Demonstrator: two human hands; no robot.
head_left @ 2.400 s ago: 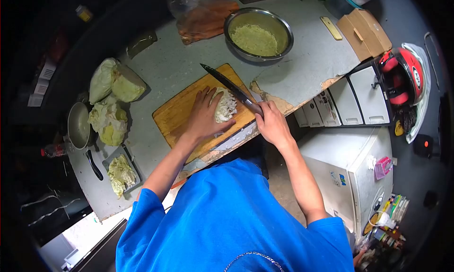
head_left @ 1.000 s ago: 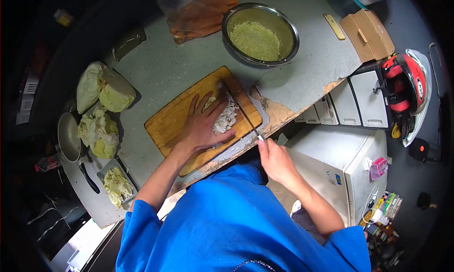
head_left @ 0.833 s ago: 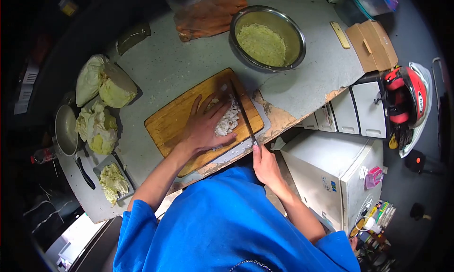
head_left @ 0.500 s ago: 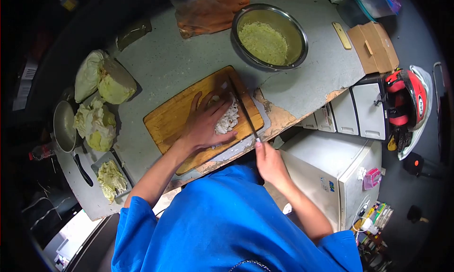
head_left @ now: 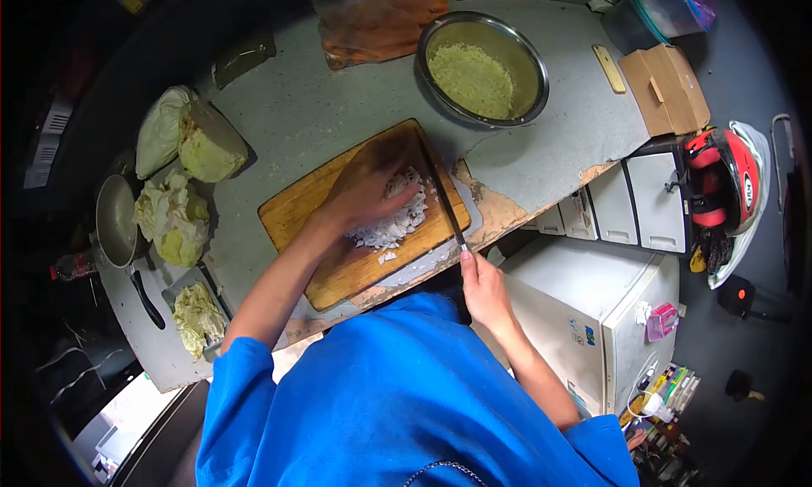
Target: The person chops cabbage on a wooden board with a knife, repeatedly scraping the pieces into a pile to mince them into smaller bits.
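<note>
A wooden cutting board [head_left: 292, 203] lies at an angle near the table's front edge. Finely chopped white pieces [head_left: 393, 226] are heaped on it. Over the upper part of this heap is my left hand [head_left: 365, 187], blurred by motion, its thumb held apart from the outstretched fingers. My right hand [head_left: 484, 286] is closed round the handle of a kitchen knife [head_left: 444, 191]. The blade points away from me along the board's right side, just right of the chopped heap.
A steel bowl [head_left: 541, 89] of chopped pale-green vegetable stands beyond the board, beside a plastic bag of carrots [head_left: 372, 30]. At left are cabbages [head_left: 207, 144], a frying pan [head_left: 114, 220] and a tray of leaves [head_left: 199, 318]. A cardboard box [head_left: 664, 89] sits right.
My left hand has moved up and left off the lower part of the chopped pieces, uncovering more of them, which now spread further left. The knife stays nearly in place at the board's right side.
</note>
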